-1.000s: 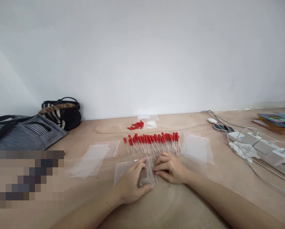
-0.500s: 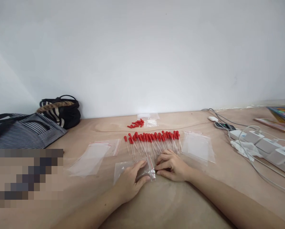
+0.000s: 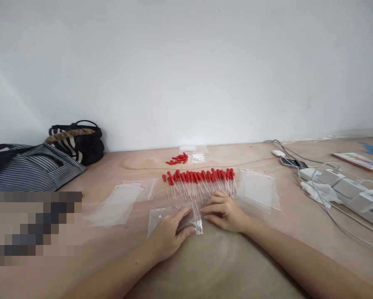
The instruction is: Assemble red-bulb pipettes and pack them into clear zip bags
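A clear zip bag [image 3: 189, 220] with a red line along its right edge lies flat on the table. My left hand [image 3: 169, 234] rests on it, thumb and fingers spread apart over the plastic. Just right of the bag's zip edge is my right hand [image 3: 222, 211], its fingers curled and their tips near the edge; whether they pinch anything is too small to tell. Behind both hands lies a row of clear droppers with red bulbs [image 3: 198, 177]. Flat clear bags lie in one pile [image 3: 120, 203] on the left and another [image 3: 258, 191] on the right.
Small red caps [image 3: 177, 159] and thin clear tubes [image 3: 197, 158] lie near the wall. Striped bag [image 3: 36, 168] and black bag [image 3: 91, 143] stand at the left. Chargers [image 3: 351, 191] with white cables and a colourful board [image 3: 357, 161] are at the right.
My right hand has shifted slightly away from the zip edge. At the far right, the colourful picture item has gone from above the board, and a blue shape now shows there.
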The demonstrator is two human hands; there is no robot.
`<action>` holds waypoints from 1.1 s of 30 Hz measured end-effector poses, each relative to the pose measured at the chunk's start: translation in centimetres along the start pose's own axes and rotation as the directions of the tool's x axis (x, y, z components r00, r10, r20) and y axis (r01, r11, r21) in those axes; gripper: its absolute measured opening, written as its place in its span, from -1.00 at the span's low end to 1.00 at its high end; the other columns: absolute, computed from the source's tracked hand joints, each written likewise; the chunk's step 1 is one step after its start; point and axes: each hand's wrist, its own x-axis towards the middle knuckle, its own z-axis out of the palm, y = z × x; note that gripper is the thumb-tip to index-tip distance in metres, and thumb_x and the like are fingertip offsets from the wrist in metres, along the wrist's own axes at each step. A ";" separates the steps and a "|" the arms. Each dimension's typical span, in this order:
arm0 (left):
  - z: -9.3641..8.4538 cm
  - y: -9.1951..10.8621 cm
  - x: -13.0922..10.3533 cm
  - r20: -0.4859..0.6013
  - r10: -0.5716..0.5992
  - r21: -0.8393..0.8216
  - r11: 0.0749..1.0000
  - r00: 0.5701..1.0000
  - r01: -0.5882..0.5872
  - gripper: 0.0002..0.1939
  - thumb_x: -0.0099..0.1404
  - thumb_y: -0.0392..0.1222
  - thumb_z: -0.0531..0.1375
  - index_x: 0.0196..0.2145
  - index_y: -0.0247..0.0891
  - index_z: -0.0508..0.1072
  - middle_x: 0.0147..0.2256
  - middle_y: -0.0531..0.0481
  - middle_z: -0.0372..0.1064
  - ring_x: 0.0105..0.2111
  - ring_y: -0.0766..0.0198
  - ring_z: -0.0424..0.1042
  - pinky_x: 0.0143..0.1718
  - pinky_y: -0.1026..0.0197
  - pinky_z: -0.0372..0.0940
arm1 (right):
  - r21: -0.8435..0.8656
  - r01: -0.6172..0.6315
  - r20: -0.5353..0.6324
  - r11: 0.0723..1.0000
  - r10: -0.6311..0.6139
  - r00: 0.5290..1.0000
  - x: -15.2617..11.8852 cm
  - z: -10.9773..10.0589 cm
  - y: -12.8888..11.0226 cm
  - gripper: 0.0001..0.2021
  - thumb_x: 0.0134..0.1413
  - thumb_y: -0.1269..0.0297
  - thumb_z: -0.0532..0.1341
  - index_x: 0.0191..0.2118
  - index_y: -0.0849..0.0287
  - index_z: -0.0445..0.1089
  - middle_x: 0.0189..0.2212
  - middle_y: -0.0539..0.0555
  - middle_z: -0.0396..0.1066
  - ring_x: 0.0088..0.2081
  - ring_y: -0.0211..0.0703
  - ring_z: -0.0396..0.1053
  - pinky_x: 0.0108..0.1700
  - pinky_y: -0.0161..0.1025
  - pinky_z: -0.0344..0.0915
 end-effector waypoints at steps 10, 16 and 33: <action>0.1 -0.1 -0.1 -0.008 0.010 0.001 1.000 1.000 -0.010 -0.60 0.19 -0.07 0.07 -0.02 -0.19 0.23 -0.12 -0.07 0.37 -0.14 0.09 0.36 -0.15 0.08 0.26 | -0.116 -0.001 0.039 0.993 0.006 0.999 0.0 0.2 0.1 -0.81 0.05 0.22 0.13 -0.22 0.00 0.42 -0.40 0.03 0.39 -0.34 -0.23 0.22 -0.26 -0.21 0.10; 0.1 0.0 -0.1 -0.002 0.016 0.000 1.000 1.000 -0.016 -0.59 0.20 -0.07 0.07 0.00 -0.19 0.21 -0.07 -0.07 0.34 -0.10 0.12 0.34 -0.12 0.10 0.25 | -0.105 0.007 0.026 0.994 -0.004 1.000 0.0 0.2 0.2 -0.81 0.06 0.23 0.12 -0.21 -0.04 0.42 -0.38 0.01 0.39 -0.32 -0.24 0.22 -0.25 -0.22 0.10; 0.3 -0.2 -0.1 0.023 0.067 -0.029 0.997 0.997 -0.067 -0.58 0.21 -0.05 0.05 0.01 -0.19 0.18 -0.07 -0.08 0.33 -0.11 0.12 0.34 -0.14 0.11 0.25 | -0.151 0.089 0.066 0.985 -0.080 0.995 0.9 0.9 -0.5 -0.80 0.08 0.23 0.09 -0.18 0.00 0.38 -0.41 0.02 0.34 -0.34 -0.24 0.19 -0.30 -0.22 0.03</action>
